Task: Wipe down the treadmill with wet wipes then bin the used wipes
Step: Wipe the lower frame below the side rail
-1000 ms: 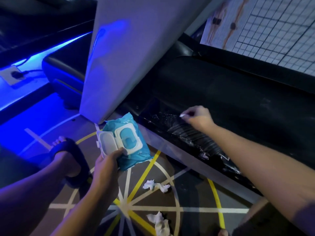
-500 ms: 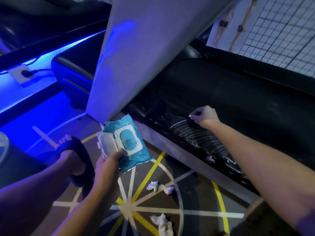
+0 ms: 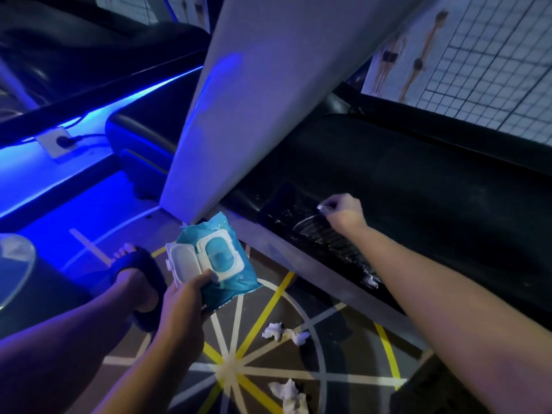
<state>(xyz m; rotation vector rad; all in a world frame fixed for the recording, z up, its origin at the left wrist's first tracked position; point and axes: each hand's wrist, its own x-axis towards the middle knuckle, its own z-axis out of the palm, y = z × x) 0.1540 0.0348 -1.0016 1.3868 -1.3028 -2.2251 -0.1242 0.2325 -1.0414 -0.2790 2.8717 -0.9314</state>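
My left hand (image 3: 182, 297) grips a blue pack of wet wipes (image 3: 219, 261) by its lower edge, its white lid flipped open. My right hand (image 3: 340, 209) is curled on a small white wipe (image 3: 322, 208) pressed against the ribbed side rail (image 3: 337, 243) of the black treadmill (image 3: 433, 180). The rail shines wet behind the hand. Two crumpled used wipes lie on the floor, one (image 3: 283, 331) below the rail and one (image 3: 291, 395) at the bottom edge.
A grey treadmill upright (image 3: 254, 100) slants up between my hands. My foot in a dark slipper (image 3: 134, 273) stands on the floor with yellow and white lines. A round object (image 3: 15, 264) sits at the left edge. A wall socket (image 3: 56, 141) glows under blue light.
My right hand has slid a little along the rail toward the treadmill's front, leaving wet streaks behind. My left hand keeps the pack in the same hold.
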